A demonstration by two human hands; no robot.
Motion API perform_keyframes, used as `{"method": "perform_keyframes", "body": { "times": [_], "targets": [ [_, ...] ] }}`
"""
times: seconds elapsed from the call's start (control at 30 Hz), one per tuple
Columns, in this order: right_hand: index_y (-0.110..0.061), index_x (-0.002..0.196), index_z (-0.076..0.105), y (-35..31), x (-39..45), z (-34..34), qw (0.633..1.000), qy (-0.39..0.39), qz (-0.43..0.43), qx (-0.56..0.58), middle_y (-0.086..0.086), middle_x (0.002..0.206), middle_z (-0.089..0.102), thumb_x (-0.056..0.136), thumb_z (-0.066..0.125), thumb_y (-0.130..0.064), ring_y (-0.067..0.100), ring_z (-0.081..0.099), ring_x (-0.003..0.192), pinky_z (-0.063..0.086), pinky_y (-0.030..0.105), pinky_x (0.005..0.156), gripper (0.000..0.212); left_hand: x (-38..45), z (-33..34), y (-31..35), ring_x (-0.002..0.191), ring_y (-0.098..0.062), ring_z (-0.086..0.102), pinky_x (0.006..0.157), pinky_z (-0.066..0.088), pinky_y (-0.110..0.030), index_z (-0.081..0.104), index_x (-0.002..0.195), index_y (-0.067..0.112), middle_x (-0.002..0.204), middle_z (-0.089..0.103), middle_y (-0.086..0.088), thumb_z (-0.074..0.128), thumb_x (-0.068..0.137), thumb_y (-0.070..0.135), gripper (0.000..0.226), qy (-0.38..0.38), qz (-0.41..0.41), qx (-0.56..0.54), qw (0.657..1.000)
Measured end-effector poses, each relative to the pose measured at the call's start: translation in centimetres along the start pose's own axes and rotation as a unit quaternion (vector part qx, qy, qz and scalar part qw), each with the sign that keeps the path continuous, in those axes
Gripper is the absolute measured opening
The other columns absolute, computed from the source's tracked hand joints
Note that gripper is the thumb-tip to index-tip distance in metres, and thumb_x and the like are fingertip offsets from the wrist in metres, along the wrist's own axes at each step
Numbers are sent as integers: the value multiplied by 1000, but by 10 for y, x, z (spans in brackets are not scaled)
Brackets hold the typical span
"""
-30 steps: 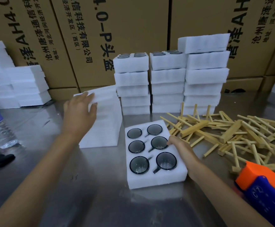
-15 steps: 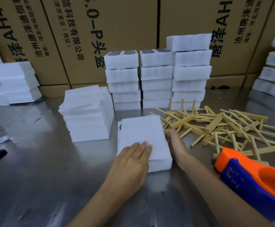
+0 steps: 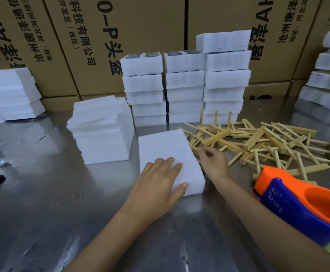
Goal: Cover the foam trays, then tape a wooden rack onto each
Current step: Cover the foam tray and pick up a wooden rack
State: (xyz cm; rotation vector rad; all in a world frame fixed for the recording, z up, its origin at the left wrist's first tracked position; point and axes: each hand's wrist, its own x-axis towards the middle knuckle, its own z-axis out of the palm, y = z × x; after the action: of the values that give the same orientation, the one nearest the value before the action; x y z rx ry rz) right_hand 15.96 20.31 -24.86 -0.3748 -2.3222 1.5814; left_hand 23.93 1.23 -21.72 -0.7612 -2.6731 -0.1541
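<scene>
Steel table [image 3: 42, 193] holds the covered foam tray [image 3: 166, 152], long axis pointing away from the person. Left hand [image 3: 160, 183] lies flat and open on the tray's near end; right hand [image 3: 213, 161], loosely open and empty, is at its right edge, nearer to the wooden racks [image 3: 258, 140] lying further right.

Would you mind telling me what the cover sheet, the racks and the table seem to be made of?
Cover sheet: white foam, matte, with a faintly grainy surface. Racks: pale unfinished wood, square bars with round dowels. Table: probably stainless steel, grey, with blurred reflections.
</scene>
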Motion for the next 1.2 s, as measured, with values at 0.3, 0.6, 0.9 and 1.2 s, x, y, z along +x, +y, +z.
{"method": "perform_keyframes", "body": {
  "times": [0.3,0.6,0.9,1.2],
  "targets": [
    [-21,116,66,4,44,-19,889,-60,-172,-421,3,123,59,86,59,-16,25,42,122,35,36,102,31,59,-4,-59,145,-26,30,117,27,-42,47,146,20,154,40,-1,52,100,42,50,19,-194,-180,964],
    [-6,109,57,-27,55,-42,923,-62,-120,-361,15,126,44,93,46,-9,32,48,116,42,40,102,20,73,29,-80,120,-11,50,87,43,-22,29,153,40,145,39,13,66,89,50,75,-42,-342,-474,810],
    [-9,90,66,-79,56,-82,905,6,-220,-364,18,116,46,85,49,6,35,44,115,40,30,84,23,80,31,-72,87,8,49,58,44,-11,33,152,41,123,41,16,78,82,36,83,-25,-352,-553,755],
    [-14,98,68,-126,27,-74,943,107,-278,-148,5,112,44,92,44,-3,15,53,93,45,27,84,27,78,41,-49,118,-18,53,98,46,-31,28,157,32,148,42,4,75,85,21,87,52,-385,-590,708]
  ]
}}
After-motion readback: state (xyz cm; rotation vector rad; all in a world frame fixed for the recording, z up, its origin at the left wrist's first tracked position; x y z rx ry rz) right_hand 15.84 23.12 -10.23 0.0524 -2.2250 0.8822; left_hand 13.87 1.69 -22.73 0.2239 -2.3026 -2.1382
